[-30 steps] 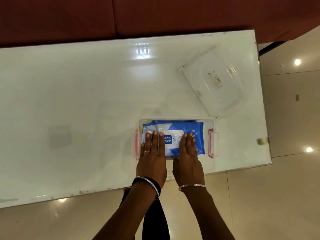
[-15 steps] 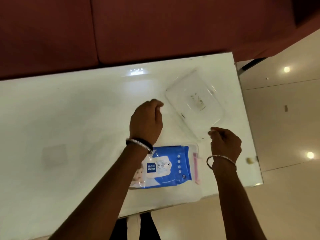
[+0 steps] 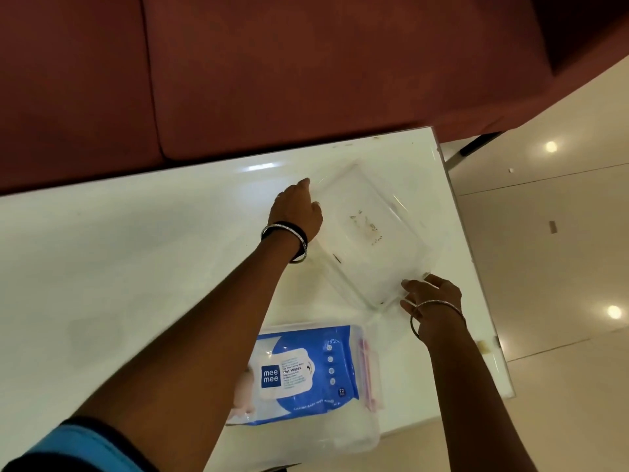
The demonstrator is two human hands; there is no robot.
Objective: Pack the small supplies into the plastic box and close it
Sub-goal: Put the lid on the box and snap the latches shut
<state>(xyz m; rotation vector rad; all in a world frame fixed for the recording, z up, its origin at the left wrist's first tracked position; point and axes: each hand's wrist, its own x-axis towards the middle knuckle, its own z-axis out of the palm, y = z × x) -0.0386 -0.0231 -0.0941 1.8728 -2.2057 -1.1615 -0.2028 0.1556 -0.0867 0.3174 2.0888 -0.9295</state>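
A clear plastic box [image 3: 369,427] with pink side latches sits near the table's front edge, and a blue pack of wet wipes [image 3: 306,373] lies inside it. The box's clear lid [image 3: 367,233] lies flat and askew on the table behind it. My left hand [image 3: 296,209] grips the lid's far left edge, fingers curled over it. My right hand [image 3: 432,298] holds the lid's near right corner. My left forearm crosses over the box's left part and hides it.
The white glossy table [image 3: 136,267] ends close on the right, with its edge just beyond the lid. A dark red sofa [image 3: 272,80] runs along the table's far side. Tiled floor [image 3: 561,267] lies to the right.
Both hands left the wipes pack in the box and reached forward to the lid. They now grip its two ends. The view has tilted forward.
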